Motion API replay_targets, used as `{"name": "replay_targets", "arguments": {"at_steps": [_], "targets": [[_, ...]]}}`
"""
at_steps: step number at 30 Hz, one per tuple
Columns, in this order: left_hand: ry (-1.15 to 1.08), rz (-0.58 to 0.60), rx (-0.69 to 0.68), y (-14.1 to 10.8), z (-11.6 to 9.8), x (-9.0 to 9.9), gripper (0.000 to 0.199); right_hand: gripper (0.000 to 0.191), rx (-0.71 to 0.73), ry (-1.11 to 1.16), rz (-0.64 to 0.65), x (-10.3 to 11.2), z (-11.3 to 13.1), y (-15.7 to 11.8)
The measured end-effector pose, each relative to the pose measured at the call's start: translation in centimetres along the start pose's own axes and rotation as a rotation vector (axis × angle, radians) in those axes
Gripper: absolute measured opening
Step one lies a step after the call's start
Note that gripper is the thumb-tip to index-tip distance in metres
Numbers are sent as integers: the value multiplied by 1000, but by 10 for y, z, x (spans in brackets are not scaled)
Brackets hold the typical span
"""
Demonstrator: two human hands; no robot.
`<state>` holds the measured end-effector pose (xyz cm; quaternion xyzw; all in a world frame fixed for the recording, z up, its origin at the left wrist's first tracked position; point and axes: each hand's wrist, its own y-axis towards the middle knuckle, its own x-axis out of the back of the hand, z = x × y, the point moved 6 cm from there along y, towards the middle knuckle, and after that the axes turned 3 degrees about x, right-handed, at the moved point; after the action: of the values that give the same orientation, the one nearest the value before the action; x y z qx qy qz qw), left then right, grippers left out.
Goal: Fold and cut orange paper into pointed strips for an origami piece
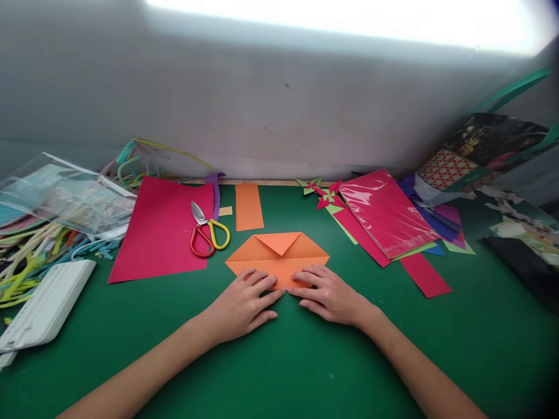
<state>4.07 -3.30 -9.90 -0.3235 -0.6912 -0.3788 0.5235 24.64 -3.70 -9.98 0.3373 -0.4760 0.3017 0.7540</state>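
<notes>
Broadly, the green desk point(283, 361) runs along a pale wall point(279, 105) and carries everything. Largest on it at the left is a red sheet point(159, 233), and at the right a glossy red packet point(388, 215) lies over coloured papers. Between them, near the middle of the desk, is the orange paper point(282, 266): wider than deep, pointed at both sides, its upper corners slanting in to a flat top edge. From that edge a triangular flap point(279, 241) is turned down, its tip toward the person, and a crease runs side to side just below it.

Both hands rest at the paper's near edge. The left hand point(244, 302) and right hand point(329, 294) have their fingers spread rather than clamped; the longer ones lie on the paper, the two index tips almost meet at the near edge, and the thumbs stand apart below it. Scissors point(204, 228) lie partly on the red sheet; smaller still are the folded stars point(325, 195).

The hands cover the paper's near corners, so any folds there cannot be told. Both forearms are cut off below, and the far-right clutter is blurred.
</notes>
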Motion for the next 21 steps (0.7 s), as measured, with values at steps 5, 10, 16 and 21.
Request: {"name": "replay_targets", "arguments": {"at_steps": [5, 10, 16, 21], "targets": [[-1, 2, 2, -1, 1, 1, 45, 32, -80, 44, -9, 6, -10, -9], [0, -28, 0, -1, 1, 3, 45, 33, -112, 41, -43, 19, -20, -31], [-4, -7, 2, -1, 1, 1, 45, 37, -144, 23, -46, 29, -18, -30], [-17, 20, 23, -2, 1, -3, 43, 73, -54, 26, 57, 1, -4, 1]]}}
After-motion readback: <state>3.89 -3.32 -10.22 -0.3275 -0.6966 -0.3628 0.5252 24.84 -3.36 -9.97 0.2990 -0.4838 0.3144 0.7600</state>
